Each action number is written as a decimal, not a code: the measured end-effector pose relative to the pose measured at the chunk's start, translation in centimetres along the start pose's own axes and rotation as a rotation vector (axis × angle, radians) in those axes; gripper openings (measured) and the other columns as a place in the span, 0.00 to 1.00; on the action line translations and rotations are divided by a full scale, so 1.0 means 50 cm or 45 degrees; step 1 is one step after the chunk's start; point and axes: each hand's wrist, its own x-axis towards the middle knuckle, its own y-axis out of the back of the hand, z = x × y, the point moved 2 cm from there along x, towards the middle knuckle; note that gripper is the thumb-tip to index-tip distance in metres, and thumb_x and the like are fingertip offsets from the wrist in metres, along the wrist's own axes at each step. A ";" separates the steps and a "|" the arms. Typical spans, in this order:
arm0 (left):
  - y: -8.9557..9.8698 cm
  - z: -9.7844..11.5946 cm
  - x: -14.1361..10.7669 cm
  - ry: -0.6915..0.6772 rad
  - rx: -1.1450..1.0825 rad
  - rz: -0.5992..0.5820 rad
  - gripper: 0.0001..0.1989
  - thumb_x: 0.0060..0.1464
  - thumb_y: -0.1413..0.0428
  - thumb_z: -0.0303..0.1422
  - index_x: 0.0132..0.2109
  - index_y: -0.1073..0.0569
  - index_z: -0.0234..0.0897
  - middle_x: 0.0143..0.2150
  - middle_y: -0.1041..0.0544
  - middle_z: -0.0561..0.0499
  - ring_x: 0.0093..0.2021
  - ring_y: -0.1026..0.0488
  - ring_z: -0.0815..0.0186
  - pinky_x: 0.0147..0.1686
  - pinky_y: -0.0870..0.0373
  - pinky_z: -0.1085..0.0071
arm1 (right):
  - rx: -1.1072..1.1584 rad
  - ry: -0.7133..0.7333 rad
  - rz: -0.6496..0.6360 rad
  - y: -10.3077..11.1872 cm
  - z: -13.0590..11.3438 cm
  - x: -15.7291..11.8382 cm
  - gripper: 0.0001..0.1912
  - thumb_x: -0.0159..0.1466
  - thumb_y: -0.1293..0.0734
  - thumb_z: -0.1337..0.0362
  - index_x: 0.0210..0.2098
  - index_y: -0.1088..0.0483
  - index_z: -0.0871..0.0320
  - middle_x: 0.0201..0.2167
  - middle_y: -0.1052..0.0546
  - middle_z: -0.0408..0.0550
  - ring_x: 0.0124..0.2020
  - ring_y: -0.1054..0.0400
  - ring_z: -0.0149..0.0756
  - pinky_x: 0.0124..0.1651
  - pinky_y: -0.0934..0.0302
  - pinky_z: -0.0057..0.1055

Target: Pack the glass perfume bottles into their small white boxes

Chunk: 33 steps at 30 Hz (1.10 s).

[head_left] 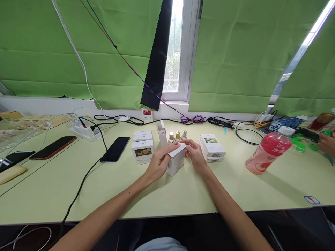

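Between my two hands a small white carton point(176, 164) stands tilted on the table, its top facing me. My left hand point(159, 161) grips the carton's left side, with the thumb by the top flap. Fingers of my right hand point(193, 153) pinch at its upper right edge; some fingertips are hidden behind it. Just beyond stand several small glass bottles point(178, 136) with gold and silver caps. An open white box point(161, 133) stands upright beside them. To the left are white boxes point(142, 152) in a row, and to the right a stack of white boxes point(212, 146).
A dark phone point(115, 150) lies left of the boxes, near a power strip point(86, 130) and black cables. More phones point(53, 147) lie farther left. A pink drink bottle point(269, 150) stands at right. Another person's hand point(327, 142) shows at the far right edge.
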 end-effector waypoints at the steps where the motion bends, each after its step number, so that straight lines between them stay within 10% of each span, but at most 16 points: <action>1: 0.001 -0.001 0.001 0.015 -0.005 0.019 0.21 0.65 0.55 0.29 0.58 0.23 0.43 0.63 0.27 0.50 0.67 0.33 0.58 0.67 0.38 0.56 | 0.010 -0.010 -0.006 0.000 0.000 0.000 0.10 0.51 0.29 0.61 0.33 0.23 0.56 0.25 0.30 0.39 0.22 0.46 0.27 0.26 0.49 0.29; 33: 0.004 -0.002 0.007 0.129 -0.048 0.147 0.17 0.63 0.51 0.32 0.47 0.18 0.41 0.50 0.19 0.48 0.52 0.24 0.60 0.52 0.29 0.64 | 0.012 0.020 -0.211 0.003 -0.001 -0.005 0.16 0.54 0.24 0.51 0.36 0.22 0.55 0.28 0.29 0.41 0.22 0.50 0.24 0.24 0.57 0.28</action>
